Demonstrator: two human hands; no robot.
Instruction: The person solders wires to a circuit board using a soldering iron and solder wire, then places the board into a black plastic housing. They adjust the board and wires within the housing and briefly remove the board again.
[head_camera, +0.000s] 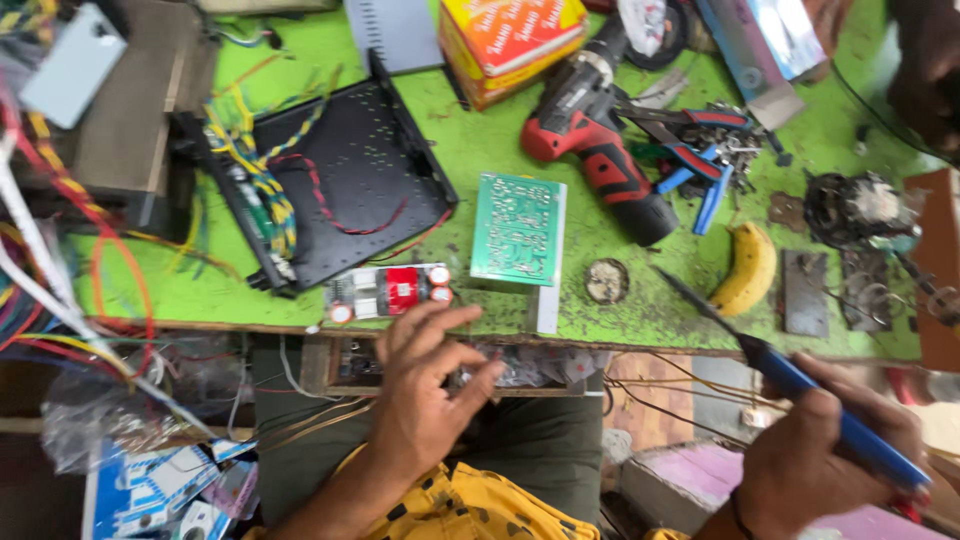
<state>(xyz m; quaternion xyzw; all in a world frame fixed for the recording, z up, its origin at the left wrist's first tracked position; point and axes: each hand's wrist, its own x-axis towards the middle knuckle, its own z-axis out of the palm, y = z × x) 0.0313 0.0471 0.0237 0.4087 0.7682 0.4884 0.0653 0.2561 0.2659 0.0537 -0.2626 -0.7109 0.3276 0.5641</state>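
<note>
A scuffed green tabletop crowded with repair clutter fills my view, wire bundles spilling off its left end. My left hand hovers at the near edge, fingers spread and curled, closed on nothing; just beyond its fingertips lies a small module with a red block and round red-capped parts. My right hand is wrapped tight round the blue handle of a soldering iron, whose thin dark tip points up and left over the tabletop, toward the banana.

The risk I judge greatest is that tip: if it is hot, a drift forward could scorch the banana or the painted surface, and a swing left could catch my open hand. The module sits close to the edge, so a careless nudge from the fingers might tip it into the open drawer below.

Further beyond the left hand a flat green circuit board shows a matte, dotted face, resting on a pale block. Left of it a black perforated metal chassis carries twisted yellow, blue and red wires. Beyond the iron lie a red-and-black drill with rubbery grip, blue-handled pliers and rusty flat plates.
</note>
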